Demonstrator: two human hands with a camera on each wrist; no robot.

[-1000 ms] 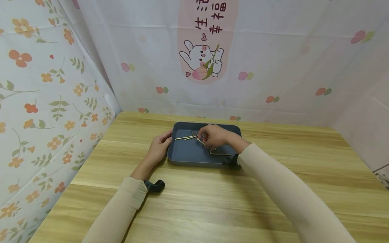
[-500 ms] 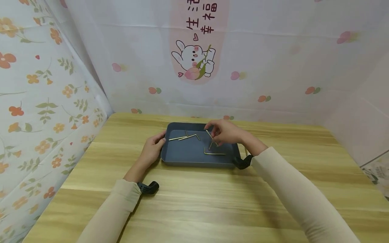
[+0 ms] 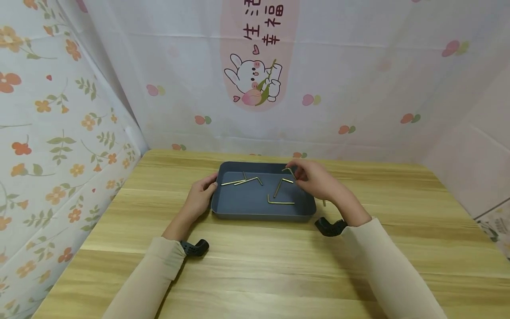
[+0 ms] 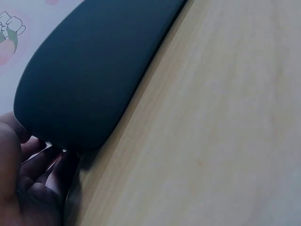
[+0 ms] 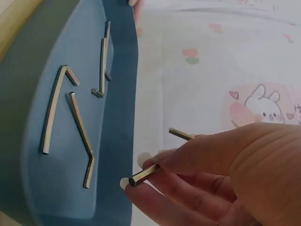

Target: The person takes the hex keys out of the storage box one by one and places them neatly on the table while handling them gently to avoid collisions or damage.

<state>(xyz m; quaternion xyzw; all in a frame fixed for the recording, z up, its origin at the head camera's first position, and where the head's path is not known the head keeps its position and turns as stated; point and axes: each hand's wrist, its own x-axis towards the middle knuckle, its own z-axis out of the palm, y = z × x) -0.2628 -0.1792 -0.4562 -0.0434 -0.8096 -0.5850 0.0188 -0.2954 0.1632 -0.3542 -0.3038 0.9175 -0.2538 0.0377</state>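
Note:
My left hand (image 3: 201, 195) grips the left end of a shallow blue-grey tray (image 3: 263, 217), thumb at the rim; in the left wrist view its fingers (image 4: 35, 176) curl beside the tray's outer wall. Over the tray's far right corner, my right hand (image 3: 318, 180) pinches an L-shaped brass-coloured hex key (image 5: 145, 174) between thumb and fingers. Several more hex keys lie on the tray floor: one long key (image 3: 280, 203) near the front, an angled key (image 3: 278, 188) behind it, and a crossing pair, including this key (image 3: 249, 180), toward the left.
Just right of the tray, the end of another hex key (image 3: 324, 203) shows on the wooden table (image 3: 247, 274), the rest hidden by my right hand. A printed cloth (image 3: 191, 79) hangs behind the table, a floral one (image 3: 59, 133) at the left.
My right hand has lifted a hex key off the tray floor and carried it right, toward the tray's right end. My left hand keeps its hold on the tray.

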